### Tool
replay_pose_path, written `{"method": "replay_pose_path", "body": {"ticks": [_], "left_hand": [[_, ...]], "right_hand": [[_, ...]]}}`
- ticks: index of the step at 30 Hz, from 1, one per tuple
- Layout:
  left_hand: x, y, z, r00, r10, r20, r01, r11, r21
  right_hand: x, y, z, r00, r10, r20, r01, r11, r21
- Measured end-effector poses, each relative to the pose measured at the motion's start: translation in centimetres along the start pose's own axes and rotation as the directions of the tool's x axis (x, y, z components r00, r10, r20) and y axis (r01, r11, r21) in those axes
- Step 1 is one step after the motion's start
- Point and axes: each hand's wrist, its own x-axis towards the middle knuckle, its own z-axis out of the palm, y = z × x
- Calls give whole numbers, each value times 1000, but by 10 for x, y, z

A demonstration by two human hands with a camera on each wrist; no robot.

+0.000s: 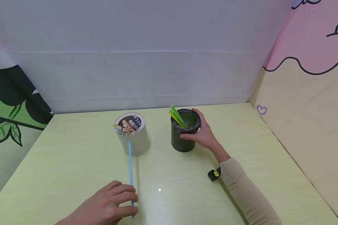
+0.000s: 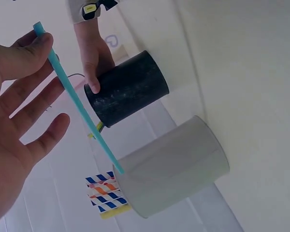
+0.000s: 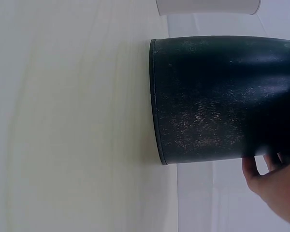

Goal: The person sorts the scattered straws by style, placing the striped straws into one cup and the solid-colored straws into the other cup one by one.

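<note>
My left hand (image 1: 110,200) pinches a plain light-blue drinking straw (image 1: 130,168) near one end, thumb against fingertips; the other fingers are spread in the left wrist view. The straw's far end points at a whitish cup (image 1: 139,142), appearing in front of its side below the rim. Several striped paper straws (image 1: 128,125) stand in that cup. To its right is an upright black cup (image 1: 183,140), which my right hand (image 1: 205,132) grips round its right side near the rim. Green and yellow straws (image 1: 178,117) lean inside it toward the left. Its dark scuffed wall (image 3: 208,101) fills much of the right wrist view.
Both cups are on a pale yellow-green table (image 1: 81,162), toward its back edge. Behind the table rises a whitish fabric wall (image 1: 146,75). A printed panel (image 1: 301,93) borders the right side. A small black device (image 1: 214,174) sits at the right wrist.
</note>
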Motion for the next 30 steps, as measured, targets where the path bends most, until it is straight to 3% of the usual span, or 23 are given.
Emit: {"method": "replay_pose_path", "body": {"ticks": [4,13,21,27,30], "left_hand": [[10,-2,-7,994,79,-73,-76,996,43],[38,-1,-18,970,157,-184,-140,985,105],[58,-5,-28,961,211,-177,-179,967,181],[76,-12,-39,928,286,-241,-226,943,245],[84,-15,-45,920,307,-245,-236,930,282]], "right_hand": [[1,-1,-2,1000,12,-1,-12,1000,0],[0,0,-1,1000,18,6,-18,1000,10],[-1,4,1,1000,10,7,-10,1000,9],[0,2,1,1000,-10,3,10,1000,17],[0,2,1,1000,-10,3,10,1000,15]]}}
